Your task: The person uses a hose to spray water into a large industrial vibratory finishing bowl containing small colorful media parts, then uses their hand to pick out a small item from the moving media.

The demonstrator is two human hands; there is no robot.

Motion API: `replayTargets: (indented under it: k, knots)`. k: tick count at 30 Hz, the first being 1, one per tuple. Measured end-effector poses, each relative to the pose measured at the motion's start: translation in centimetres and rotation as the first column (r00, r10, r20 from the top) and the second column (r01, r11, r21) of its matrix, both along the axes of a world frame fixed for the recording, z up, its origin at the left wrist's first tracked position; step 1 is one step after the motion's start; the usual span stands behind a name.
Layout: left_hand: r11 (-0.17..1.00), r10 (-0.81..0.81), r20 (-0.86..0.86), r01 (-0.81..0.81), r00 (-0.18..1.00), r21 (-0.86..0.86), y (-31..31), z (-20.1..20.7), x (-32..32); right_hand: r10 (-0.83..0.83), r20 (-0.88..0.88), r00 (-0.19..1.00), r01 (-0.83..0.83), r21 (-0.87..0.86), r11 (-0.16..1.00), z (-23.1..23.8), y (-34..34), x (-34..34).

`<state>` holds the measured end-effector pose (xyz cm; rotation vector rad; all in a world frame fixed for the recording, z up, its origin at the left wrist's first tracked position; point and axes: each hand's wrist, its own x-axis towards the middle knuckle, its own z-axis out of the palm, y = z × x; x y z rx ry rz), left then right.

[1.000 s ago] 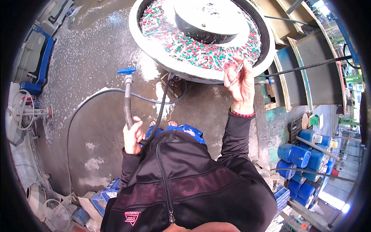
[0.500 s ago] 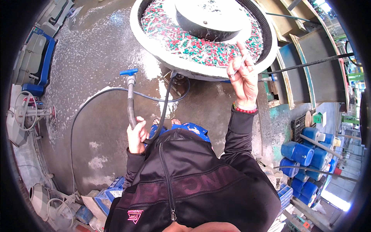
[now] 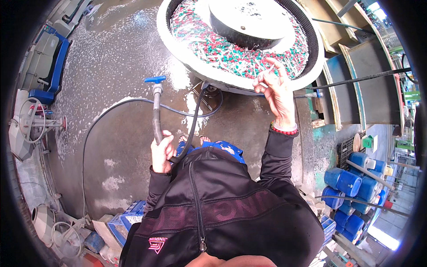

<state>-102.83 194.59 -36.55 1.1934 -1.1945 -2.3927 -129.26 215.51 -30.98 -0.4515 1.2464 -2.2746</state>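
My left hand is wrapped around a dark hose at waist height. The hose ends in a metal fitting with a blue T-shaped valve handle pointing away from me. My right hand is raised by the near right rim of a large round tub, palm up. Its fingers are bent toward the thumb; what they pinch, if anything, is too small to make out. Inside the tub, small red and green pieces lie mixed with thin whitish, shiny strips around a raised centre drum.
Wet, foam-spotted floor spreads left of the tub. A thin hose curves over it. Wooden-edged troughs stand at right, with blue drums below. Grey-and-blue machines line the left; blue crates sit lower left.
The view has shifted slightly, so the tub and hose appear farther right. My right hand has dropped a little and its raised index finger has curled. My left hand keeps its hold on the hose.
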Motion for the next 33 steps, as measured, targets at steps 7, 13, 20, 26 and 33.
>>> replayTargets:
  k: [7, 13, 20, 26, 33]
  knots:
    - [1.000, 0.019, -0.002, -0.019, 1.000, -0.006, 0.0, 0.0, -0.1, -0.065, 0.003, 0.998, 0.065, 0.004, 0.998, -0.3, -0.2, -0.1]
    - [0.999, 0.040, -0.014, -0.040, 0.999, -0.010, 0.2, -0.1, -0.1, -0.091, 0.040, 0.995, 0.092, -0.044, 0.995, 0.0, -0.6, -0.4]
    - [0.999, 0.039, -0.007, -0.040, 0.999, -0.010, 0.2, -0.4, -0.2, -0.028, 0.078, 0.997, 0.040, -0.152, 0.988, 0.1, -0.1, -0.8]
    - [0.999, -0.001, 0.015, 0.002, 1.000, -0.042, 0.3, -0.5, -0.3, 0.071, 0.224, 0.972, 0.007, -0.329, 0.944, 0.4, 0.9, -0.9]
    - [0.999, -0.025, 0.031, 0.026, 0.999, -0.034, 0.3, 0.4, -0.6, 0.240, 0.448, 0.861, 0.144, -0.668, 0.730, -1.8, 3.4, -2.1]
